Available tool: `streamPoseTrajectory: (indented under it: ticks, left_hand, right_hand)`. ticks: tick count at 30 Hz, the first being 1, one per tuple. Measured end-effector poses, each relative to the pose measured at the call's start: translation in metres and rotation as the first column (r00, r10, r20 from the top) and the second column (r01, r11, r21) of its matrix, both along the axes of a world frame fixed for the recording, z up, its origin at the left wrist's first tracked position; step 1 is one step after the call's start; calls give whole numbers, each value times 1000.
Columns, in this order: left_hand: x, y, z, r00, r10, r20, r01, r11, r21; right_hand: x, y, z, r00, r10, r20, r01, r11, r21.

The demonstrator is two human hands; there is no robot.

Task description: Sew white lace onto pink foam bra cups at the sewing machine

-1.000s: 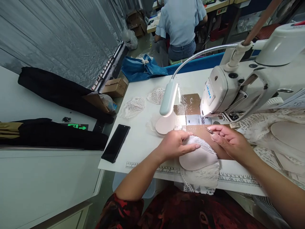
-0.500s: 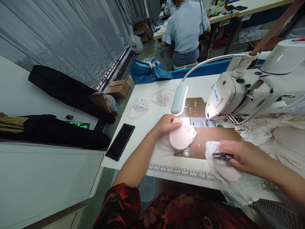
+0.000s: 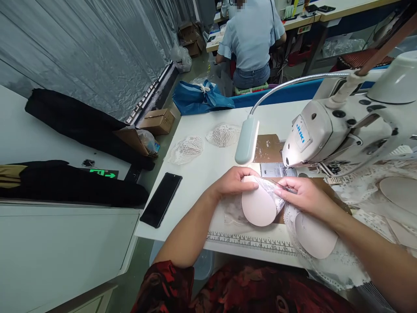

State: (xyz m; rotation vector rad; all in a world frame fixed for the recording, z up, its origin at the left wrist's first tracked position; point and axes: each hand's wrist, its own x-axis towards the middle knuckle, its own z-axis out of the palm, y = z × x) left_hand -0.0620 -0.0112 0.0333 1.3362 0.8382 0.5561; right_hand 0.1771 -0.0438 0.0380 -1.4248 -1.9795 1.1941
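Note:
My left hand (image 3: 235, 181) pinches the upper edge of a pale pink bra cup (image 3: 259, 208) trimmed with white lace, thumb on top. My right hand (image 3: 304, 194) is closed around small dark thread snips (image 3: 288, 188), their tips pointing left. Its fingertips meet the lace at the cup's right side; whether they also grip the lace I cannot tell. Below the right hand, a second padded cup (image 3: 316, 237) lies on white lace at the table's front edge. The sewing machine (image 3: 301, 137) stands just beyond both hands.
A lamp (image 3: 246, 141) on a bent neck hangs over the work. Two lace pieces (image 3: 187, 150) and a black phone (image 3: 161, 200) lie left on the table (image 3: 208, 174). More lace and cups (image 3: 399, 193) are heaped right. A co-worker (image 3: 249, 39) sits beyond.
My right hand, with the snips, has moved up and left from the second cup to the cup in my left hand. The left hand and its cup have shifted slightly right and nearer me.

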Motion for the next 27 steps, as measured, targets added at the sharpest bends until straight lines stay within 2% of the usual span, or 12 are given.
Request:
streamPoseTrajectory:
  ticks: [5, 11, 15, 17, 19, 23, 27]
  left_hand:
    - [2, 2, -1, 997, -52, -55, 59, 990, 126]
    - [4, 0, 0, 993, -62, -102, 82, 977, 196]
    - [16, -6, 6, 973, 20, -232, 84, 900, 428]
    - [24, -8, 7, 962, 42, -271, 96, 874, 476]
    - [30, -9, 5, 959, -2, -283, 126, 898, 421]
    - [33, -8, -1, 969, -141, -202, 177, 968, 176]
    - [30, -6, -4, 979, -182, -90, 186, 982, 28]
  right_hand:
    - [5, -4, -3, 995, 12, -102, -17, 998, -52]
    - [9, -6, -2, 992, 3, -128, -19, 992, -121]
    - [10, -7, -2, 988, 11, -153, -28, 993, -115]
    - [9, -8, -1, 987, 20, -162, -37, 994, -102]
    - [7, -9, 0, 982, 14, -187, -32, 995, -94]
    - [4, -10, 0, 978, -6, -210, -5, 998, -55]
    - [11, -8, -5, 967, -40, -253, 25, 998, -61]
